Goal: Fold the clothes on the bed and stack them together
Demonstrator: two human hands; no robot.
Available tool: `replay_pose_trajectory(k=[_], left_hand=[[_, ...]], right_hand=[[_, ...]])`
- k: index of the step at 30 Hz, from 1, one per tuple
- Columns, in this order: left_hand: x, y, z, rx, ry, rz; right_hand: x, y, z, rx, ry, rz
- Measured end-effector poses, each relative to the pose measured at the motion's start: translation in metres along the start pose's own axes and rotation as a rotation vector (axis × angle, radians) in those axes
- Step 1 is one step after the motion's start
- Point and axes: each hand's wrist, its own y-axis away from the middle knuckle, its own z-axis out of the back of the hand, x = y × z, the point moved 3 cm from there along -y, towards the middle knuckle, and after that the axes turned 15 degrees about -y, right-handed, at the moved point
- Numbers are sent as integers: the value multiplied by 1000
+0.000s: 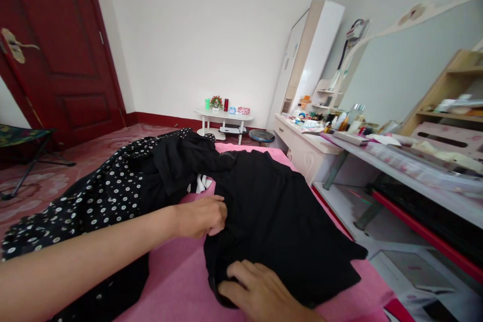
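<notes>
A black garment [279,211] lies spread over a pink bedsheet [173,271]; whether it is a top or a pair of shorts, I cannot tell. My left hand [204,215] is closed on its left edge, thumb tucked under the curled fingers. Lower down, near the bottom of the view, my right hand [260,289] grips the near left corner, its fingers bent over the cloth. Left of my hands, a black polka-dot garment [116,186] lies heaped with other dark cloth [181,161]. A bit of white striped fabric [202,183] shows between the pile and the garment.
Right of the bed stand a white dresser [305,148] crowded with bottles and a desk [426,171] with boxes. Beyond the bed are a small white table [224,114] and a round stool [261,136]. A folding stool [30,146] stands near the red door [64,50].
</notes>
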Motion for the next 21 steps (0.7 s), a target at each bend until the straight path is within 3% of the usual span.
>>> replay_pose_trajectory(k=[4, 8, 13, 17, 21], left_hand=[[-5, 26, 2, 19, 26, -73], [-3, 43, 3, -22, 16, 85], [11, 40, -8, -97, 3, 283], [11, 17, -15, -96, 52, 164], [-1, -8, -11, -97, 185, 3]], right_hand=[[-17, 43, 26, 3, -186, -162], [-51, 99, 48, -10, -122, -402], [-94, 145, 46, -135, 5, -552], [-104, 151, 37, -188, 29, -524], [-105, 155, 31, -229, 10, -506]])
